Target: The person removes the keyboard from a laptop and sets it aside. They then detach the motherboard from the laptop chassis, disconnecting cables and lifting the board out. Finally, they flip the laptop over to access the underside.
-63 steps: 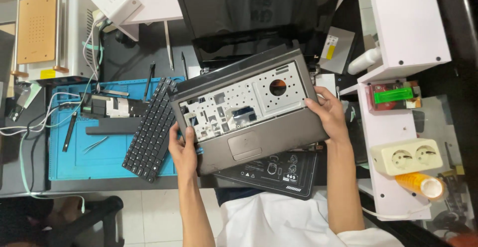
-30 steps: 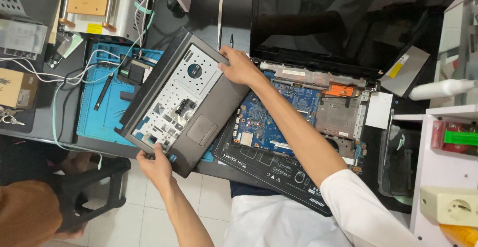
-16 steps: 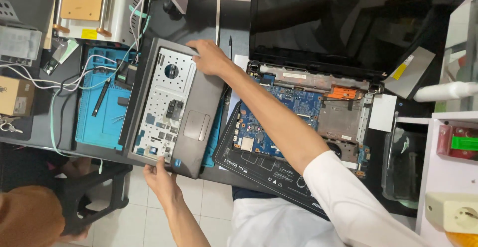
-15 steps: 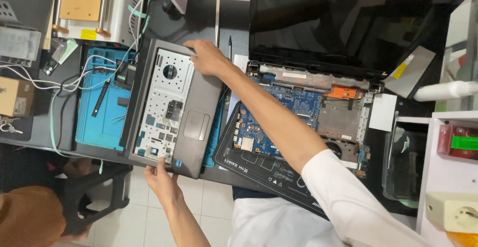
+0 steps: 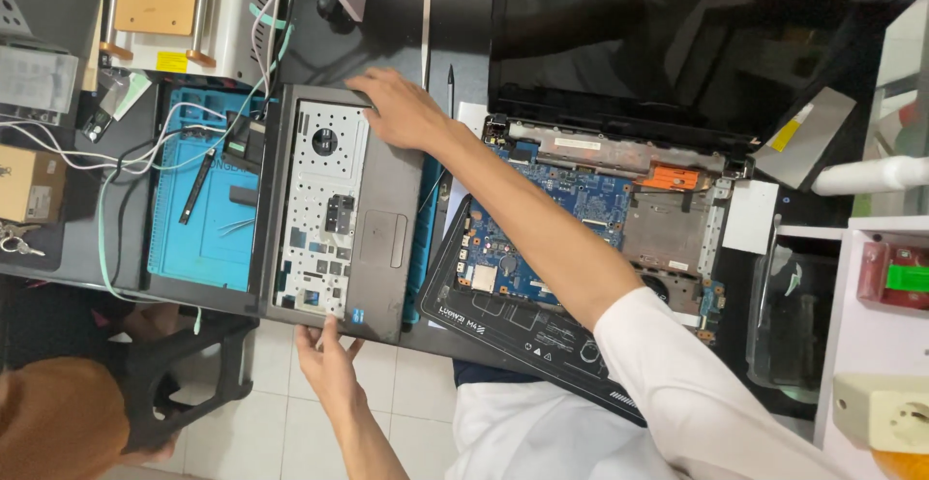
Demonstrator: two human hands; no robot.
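A grey laptop top cover [image 5: 334,214], the frame with the keyboard removed, lies flat on the dark surface [image 5: 387,40], turned so that its long side runs away from the person. It rests partly on a blue work mat [image 5: 198,238] and partly over a black keyboard [image 5: 422,238], of which only a narrow strip shows at the cover's right edge. The touchpad of the cover faces up, beside a perforated metal tray area.

The right hand [image 5: 399,107] lies palm down on the far right corner of the cover, fingers spread and pressing flat; its grip is open, closed on nothing. The left hand [image 5: 327,364] meets the near edge of the cover from below the surface edge, fingertips touching the rim, fingers extended; its grip is also open, with nothing held.

To the right of the cover sits the opened laptop base [image 5: 619,219], its blue circuit board exposed, with the dark screen [image 5: 697,40] raised behind it. The base rests on a black mat [image 5: 523,330]. On the blue work mat lie a screwdriver [image 5: 196,186] and loose white cables [image 5: 145,156]. A cardboard box [image 5: 29,183] stands at the left edge.
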